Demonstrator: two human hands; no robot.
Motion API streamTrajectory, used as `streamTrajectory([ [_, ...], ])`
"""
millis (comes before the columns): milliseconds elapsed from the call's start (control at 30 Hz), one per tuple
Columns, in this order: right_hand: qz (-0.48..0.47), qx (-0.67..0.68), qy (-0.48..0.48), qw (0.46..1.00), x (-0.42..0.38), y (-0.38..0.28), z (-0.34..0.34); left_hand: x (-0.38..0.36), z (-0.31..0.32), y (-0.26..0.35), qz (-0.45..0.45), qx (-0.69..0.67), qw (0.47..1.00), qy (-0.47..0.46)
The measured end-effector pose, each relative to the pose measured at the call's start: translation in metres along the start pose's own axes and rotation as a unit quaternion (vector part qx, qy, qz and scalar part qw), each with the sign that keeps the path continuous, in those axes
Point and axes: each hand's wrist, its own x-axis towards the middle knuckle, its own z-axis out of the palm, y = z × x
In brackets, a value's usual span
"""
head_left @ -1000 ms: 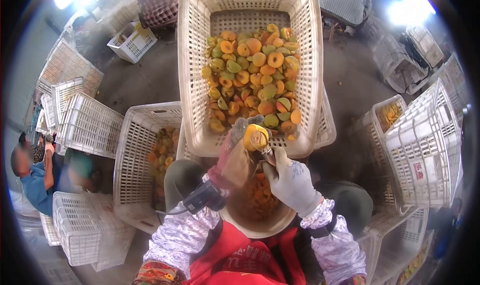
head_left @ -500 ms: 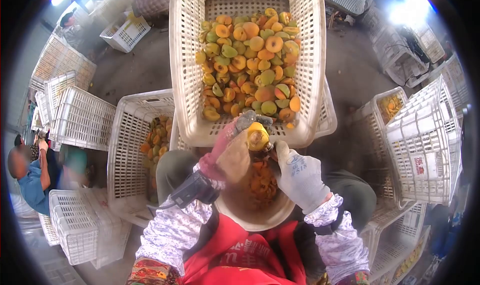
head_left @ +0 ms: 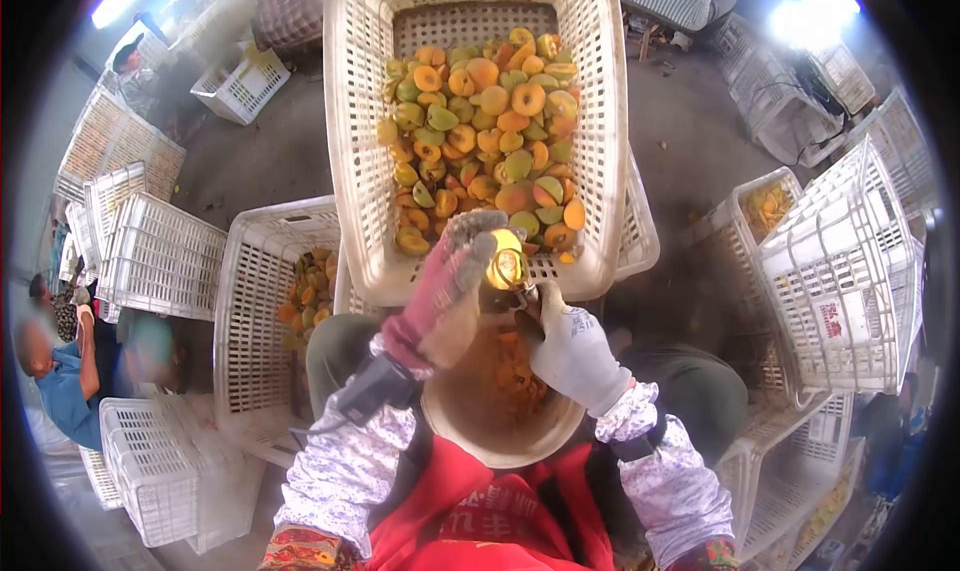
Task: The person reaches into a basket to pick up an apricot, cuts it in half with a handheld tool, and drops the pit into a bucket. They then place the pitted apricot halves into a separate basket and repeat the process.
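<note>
My left hand (head_left: 457, 286), in a dirty red and tan glove, is closed around a yellow-fleshed peach half (head_left: 507, 261), its cut face towards my right hand. My right hand (head_left: 580, 361), in a pale grey glove, grips a small metal pitting tool (head_left: 526, 292), whose tip meets or nearly meets the fruit. My fingers hide most of the tool's handle. Below both hands a white bucket (head_left: 452, 437) stands between my knees, with orange fruit scraps (head_left: 518, 379) inside. Just ahead, a white plastic crate (head_left: 352, 161) holds many peach halves (head_left: 490, 136), some greenish, some orange.
Another crate (head_left: 232, 321) with fruit stands at my left. Stacked white crates (head_left: 165, 256) rise farther left, near a person in a blue shirt (head_left: 62, 386). On the right, a tilted crate (head_left: 835, 281) leans by one with orange fruit (head_left: 770, 211).
Both hands have shifted slightly left together, and the peach half's cut face has turned a little. The whole view has also moved slightly. Both hands keep their hold.
</note>
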Motion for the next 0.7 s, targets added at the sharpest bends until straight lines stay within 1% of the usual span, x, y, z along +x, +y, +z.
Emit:
streamTrajectory([
  [33,0.005,0.044,0.003,0.999,0.003,-0.001,0.001,0.000,0.005,-0.003,0.005,0.004,1.000,-0.002],
  [67,-0.163,-0.054,0.070,0.983,0.007,0.006,0.004,0.000,0.009,-0.007,0.038,0.037,0.998,0.028],
  [100,-0.164,-0.051,0.074,0.982,0.008,0.007,0.006,0.002,0.009,-0.010,0.070,0.070,0.993,0.059],
  [133,-0.196,-0.094,0.051,0.975,0.008,0.008,0.008,0.008,0.004,-0.012,0.088,0.109,0.988,0.068],
  [167,-0.228,-0.137,0.026,0.964,0.008,0.009,0.009,0.008,-0.001,-0.013,0.088,0.111,0.987,0.069],
  [200,-0.227,-0.136,0.025,0.964,0.007,0.006,0.010,0.007,-0.005,-0.012,0.032,0.064,0.997,0.042],
  [233,-0.121,-0.062,0.012,0.991,0.006,0.000,0.009,0.006,-0.008,-0.013,-0.024,0.015,0.999,0.015],
  [267,-0.014,0.012,-0.001,1.000,0.006,-0.004,0.007,0.008,-0.018,-0.029,-0.004,-0.071,0.997,-0.042],
  [300,-0.014,0.013,-0.002,1.000,0.006,-0.007,0.002,0.008,-0.018,-0.029,-0.005,-0.071,0.997,-0.040],
  [367,0.009,-0.031,-0.031,0.999,0.006,-0.011,-0.006,0.007,-0.018,-0.028,-0.050,-0.147,0.982,-0.108],
  [400,0.011,-0.031,-0.032,0.999,0.006,-0.011,-0.006,0.007,-0.019,-0.027,-0.052,-0.149,0.982,-0.108],
  [467,-0.018,-0.013,0.010,1.000,0.005,-0.011,-0.005,0.006,-0.024,-0.023,-0.081,-0.181,0.976,-0.089],
  [500,-0.016,-0.013,0.008,1.000,0.005,-0.012,-0.004,0.007,-0.028,-0.025,-0.083,-0.183,0.976,-0.089],
  [567,-0.018,0.002,0.008,1.000,0.006,-0.013,-0.002,0.009,-0.038,-0.032,-0.147,-0.279,0.948,-0.030],
  [600,-0.018,0.001,0.007,1.000,0.006,-0.012,-0.002,0.008,-0.032,-0.029,-0.076,-0.138,0.985,-0.065],
  [633,-0.020,-0.002,0.012,1.000,0.005,-0.012,-0.001,0.007,-0.028,-0.026,-0.076,-0.139,0.985,-0.064],
  [700,-0.023,-0.006,0.015,1.000,0.006,-0.012,0.000,0.005,-0.021,-0.018,-0.048,-0.072,0.994,-0.071],
])
